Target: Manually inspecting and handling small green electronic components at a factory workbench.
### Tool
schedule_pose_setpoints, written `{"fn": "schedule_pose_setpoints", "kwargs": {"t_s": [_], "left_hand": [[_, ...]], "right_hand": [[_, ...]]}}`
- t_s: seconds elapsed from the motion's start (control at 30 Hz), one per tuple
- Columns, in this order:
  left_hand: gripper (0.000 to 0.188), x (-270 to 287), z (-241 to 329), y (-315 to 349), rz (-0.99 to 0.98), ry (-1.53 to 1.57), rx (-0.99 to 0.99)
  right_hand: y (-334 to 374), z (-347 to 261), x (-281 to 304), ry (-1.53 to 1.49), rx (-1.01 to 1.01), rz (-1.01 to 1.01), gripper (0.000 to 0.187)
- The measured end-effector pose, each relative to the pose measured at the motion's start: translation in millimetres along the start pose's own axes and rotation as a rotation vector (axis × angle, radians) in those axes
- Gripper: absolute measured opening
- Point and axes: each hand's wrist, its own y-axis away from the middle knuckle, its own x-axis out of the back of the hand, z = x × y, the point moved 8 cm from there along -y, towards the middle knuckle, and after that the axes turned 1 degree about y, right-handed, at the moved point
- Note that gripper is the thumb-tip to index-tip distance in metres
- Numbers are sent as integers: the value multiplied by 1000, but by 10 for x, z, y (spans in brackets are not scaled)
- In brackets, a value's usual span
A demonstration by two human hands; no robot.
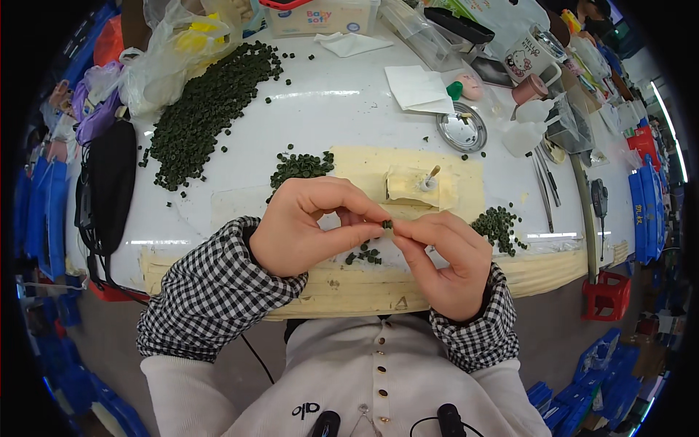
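Observation:
Between the fingertips of both hands, near the table's front edge, is a small dark green piece. My left hand pinches it from the left with thumb and forefinger. My right hand meets it from the right, thumb and forefinger closed together at the same spot. Just below the fingertips lie several loose dark green pieces. Beyond my left hand sits a small heap of the same pieces, and another heap lies to the right of my right hand. Fingers cover much of the held piece.
A large pile of dark green pieces spreads at the far left. Ahead stands a taped yellow block with a small stick upright in it. On the right are a round metal dish, tweezers, a white mug and a plastic bottle.

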Motion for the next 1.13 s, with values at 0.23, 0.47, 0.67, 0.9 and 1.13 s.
{"fn": "schedule_pose_setpoints", "kwargs": {"t_s": [0.23, 0.47, 0.67, 0.9, 1.13], "left_hand": [[21, 9, -22, -11, -8, 21, 25], [20, 12, -28, -12, 1, 43, 20], [19, 23, 13, -27, 4, 8, -4], [17, -69, 75, 2, -190, -524, -200], [20, 410, 136, -35, 45, -527, -27]], "right_hand": [[20, -1, -2, 0, 16, 8, 25], [14, 2, -8, 12, 26, 3, 25], [12, -9, 11, 39, 53, 13, 25], [47, 55, 69, 34, 1, 21, 21], [50, 63, 58, 36, -9, 3, 22]]}}
